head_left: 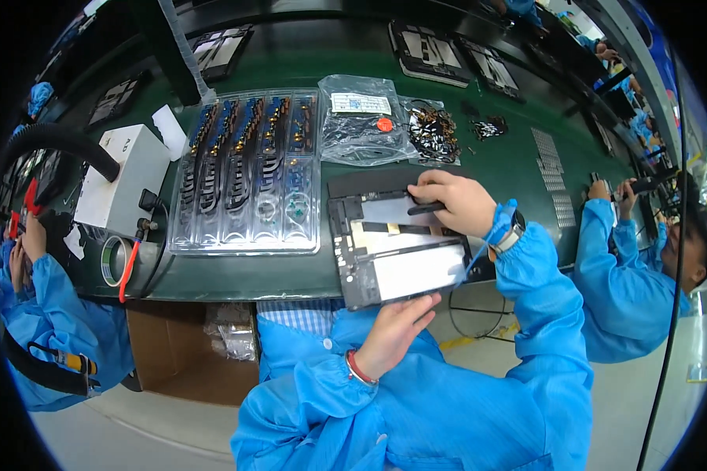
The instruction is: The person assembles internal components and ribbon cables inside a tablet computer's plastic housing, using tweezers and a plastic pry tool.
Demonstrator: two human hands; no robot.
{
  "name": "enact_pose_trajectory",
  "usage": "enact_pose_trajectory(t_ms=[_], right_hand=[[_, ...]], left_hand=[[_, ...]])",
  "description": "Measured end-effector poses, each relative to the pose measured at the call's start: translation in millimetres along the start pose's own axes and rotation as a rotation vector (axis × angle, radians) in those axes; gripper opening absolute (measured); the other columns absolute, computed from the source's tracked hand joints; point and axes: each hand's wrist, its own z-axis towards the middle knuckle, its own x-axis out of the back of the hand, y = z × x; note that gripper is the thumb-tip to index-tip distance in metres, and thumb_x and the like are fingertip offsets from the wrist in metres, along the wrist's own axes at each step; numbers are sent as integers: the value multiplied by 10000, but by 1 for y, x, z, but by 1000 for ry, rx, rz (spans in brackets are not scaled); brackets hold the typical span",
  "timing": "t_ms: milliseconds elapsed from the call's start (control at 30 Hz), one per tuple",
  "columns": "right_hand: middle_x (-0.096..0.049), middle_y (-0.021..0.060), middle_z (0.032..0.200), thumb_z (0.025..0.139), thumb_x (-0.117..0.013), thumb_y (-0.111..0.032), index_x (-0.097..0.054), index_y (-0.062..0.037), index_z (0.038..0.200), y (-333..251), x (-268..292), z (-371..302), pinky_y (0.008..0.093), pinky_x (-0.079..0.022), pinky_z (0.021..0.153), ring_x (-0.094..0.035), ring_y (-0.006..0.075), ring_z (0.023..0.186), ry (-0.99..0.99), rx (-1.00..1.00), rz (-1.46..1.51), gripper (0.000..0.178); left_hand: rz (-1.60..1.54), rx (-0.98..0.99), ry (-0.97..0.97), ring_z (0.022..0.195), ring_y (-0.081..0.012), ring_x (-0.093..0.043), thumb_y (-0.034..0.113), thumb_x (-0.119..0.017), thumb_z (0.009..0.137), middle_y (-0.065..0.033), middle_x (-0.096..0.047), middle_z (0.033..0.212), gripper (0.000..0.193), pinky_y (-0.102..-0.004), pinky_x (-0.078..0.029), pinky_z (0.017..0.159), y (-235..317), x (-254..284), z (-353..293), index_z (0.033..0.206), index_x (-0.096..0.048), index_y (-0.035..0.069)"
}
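Observation:
An opened tablet lies in front of me at the table's near edge, slightly tilted. Its black frame, white battery and inner parts show. My right hand is over its far right part, fingers closed in a pinch on a short black strip-like piece whose kind I cannot make out. A blue band with a cord and a watch are on that wrist. Against the tablet's near edge lies my left hand, its fingers stretched out and holding nothing.
Left of the tablet stands a clear tray of flex cables. Bagged parts and loose small black parts lie beyond. A white box, tape roll and black hose stand at left. People work on both sides; a cardboard box sits below.

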Motion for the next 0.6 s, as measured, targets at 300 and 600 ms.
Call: enact_pose_trajectory(t_ms=[300, 600], right_hand=[[-563, 129, 1069, 674, -504, 35, -615, -40, 1083, -21, 1, -22, 355, -478, 776, -587, 293, 896, 73, 9, 195, 431], [-562, 132, 1084, 706, -430, 119, -589, -19, 1133, -54, 54, -42, 236, -440, 689, -570, 176, 798, 750, 29, 337, 476]], left_hand=[[192, -353, 165, 858, -142, -552, 169, -575, 879, -48, -611, 968, 239, -284, -444, 779, 1, -25, -9, 1013, -593, -28], [1294, -1162, -47, 1129, -396, -440, 10, -736, 546, -208, -418, 1239, 757, -419, -387, 954, 76, -109, -9, 1256, -475, 3]])
